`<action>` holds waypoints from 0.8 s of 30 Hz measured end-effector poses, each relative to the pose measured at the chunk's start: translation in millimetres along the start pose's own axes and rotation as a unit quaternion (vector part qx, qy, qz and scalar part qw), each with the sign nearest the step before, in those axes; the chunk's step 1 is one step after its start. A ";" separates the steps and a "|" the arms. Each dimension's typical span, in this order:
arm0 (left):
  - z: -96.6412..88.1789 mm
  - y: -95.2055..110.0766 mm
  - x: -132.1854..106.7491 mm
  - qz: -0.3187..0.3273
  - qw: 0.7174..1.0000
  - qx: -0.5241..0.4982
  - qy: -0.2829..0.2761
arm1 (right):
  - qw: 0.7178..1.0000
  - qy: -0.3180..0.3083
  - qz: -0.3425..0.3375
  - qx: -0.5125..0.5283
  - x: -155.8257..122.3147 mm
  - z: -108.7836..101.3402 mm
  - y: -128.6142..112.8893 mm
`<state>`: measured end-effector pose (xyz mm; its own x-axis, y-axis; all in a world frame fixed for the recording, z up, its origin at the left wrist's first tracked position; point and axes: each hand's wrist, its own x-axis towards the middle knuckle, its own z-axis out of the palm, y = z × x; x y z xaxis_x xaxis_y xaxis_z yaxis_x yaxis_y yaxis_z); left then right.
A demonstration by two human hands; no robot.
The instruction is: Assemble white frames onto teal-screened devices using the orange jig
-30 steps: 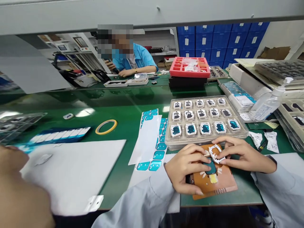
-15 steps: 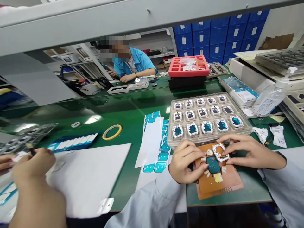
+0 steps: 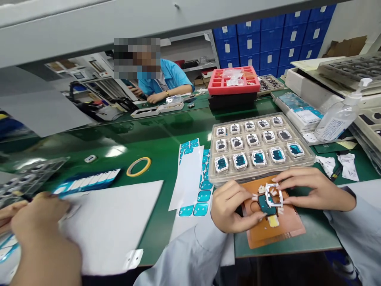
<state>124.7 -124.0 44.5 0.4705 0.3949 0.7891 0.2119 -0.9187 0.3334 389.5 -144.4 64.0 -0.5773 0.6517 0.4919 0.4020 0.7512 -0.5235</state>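
Observation:
On an orange-brown fixture plate (image 3: 285,228) lies a dark teal rounded piece (image 3: 264,207). My right hand (image 3: 315,188) pinches a white rounded frame (image 3: 280,195) by its right side. The frame is tilted and overlaps the upper right of the teal piece; I cannot tell whether they touch. My left hand (image 3: 228,206) rests at the plate's left side, with thumb and forefinger apart beside the teal piece. Its thumb tip reaches the teal piece's lower left edge. A yellow pad (image 3: 273,221) shows below the teal piece, and small pale tabs stand around it.
Behind the plate stands a clear tray (image 3: 212,174) of white-framed parts. Teal sticker sheets (image 3: 201,209) lie left of my hands under white paper (image 3: 187,178). A pump bottle (image 3: 339,115) stands right. A co-worker's hands (image 3: 38,210) work at far left; another person (image 3: 166,79) sits opposite.
The white frame has moved down and left, now covering more of the teal piece. My left forefinger has drawn back from the piece. The whole view has shifted slightly.

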 end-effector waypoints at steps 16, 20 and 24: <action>-0.5 1.1 -2.5 -0.034 0.999 0.013 -0.033 | 0.991 0.051 -0.001 -0.121 -0.1 23.3 -20.5; -1.1 1.4 -1.8 -0.029 0.999 0.007 -0.034 | 0.992 0.079 0.008 -0.099 1.5 22.1 -16.8; -2.0 3.0 1.1 -0.021 0.999 0.007 -0.028 | 0.993 0.096 -0.006 -0.067 3.4 21.3 -16.7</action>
<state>124.1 -126.4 47.4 0.5087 0.4332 0.7440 0.2438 -0.9013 0.3581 365.7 -157.0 59.6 -0.4416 0.6413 0.6275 0.4940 0.7576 -0.4266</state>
